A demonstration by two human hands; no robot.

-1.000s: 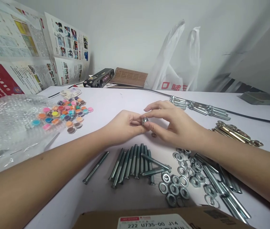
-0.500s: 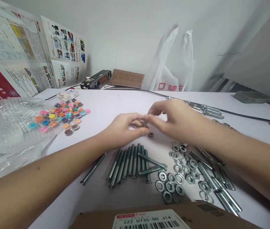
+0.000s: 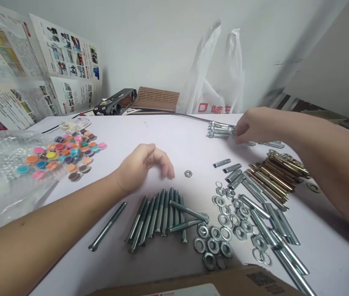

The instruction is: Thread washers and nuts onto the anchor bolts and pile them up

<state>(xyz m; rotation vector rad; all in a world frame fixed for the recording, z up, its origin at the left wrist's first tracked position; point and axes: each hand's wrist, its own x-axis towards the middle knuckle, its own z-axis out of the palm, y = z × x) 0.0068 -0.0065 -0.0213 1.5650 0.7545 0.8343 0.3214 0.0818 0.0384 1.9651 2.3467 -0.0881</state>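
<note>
My left hand point(image 3: 146, 168) hovers over the table's middle, fingers loosely bent and holding nothing visible. Just right of it lies a single hex nut point(image 3: 188, 174). My right hand point(image 3: 256, 125) reaches to the back right, its fingers closed and pointing down at a bundle of assembled anchor bolts point(image 3: 220, 129); what is between the fingertips is hidden. Below my left hand, several long bolts point(image 3: 159, 216) lie side by side, with one loose bolt point(image 3: 108, 226) further left. Washers and nuts point(image 3: 223, 222) spread to their right, beside silver metal sleeves point(image 3: 263, 226).
Brass-coloured rods point(image 3: 273, 176) lie under my right forearm. Colourful small pots point(image 3: 66, 152) and bubble wrap point(image 3: 5, 168) are on the left. A cardboard box point(image 3: 236, 283) stands at the front edge. A white plastic bag point(image 3: 214, 78) and a black cable point(image 3: 189, 117) are at the back.
My hands, together over the table's middle before, have parted. The right has moved right and back to the bundled anchor bolts; the left has drawn slightly left and loosened. The view has shifted right.
</note>
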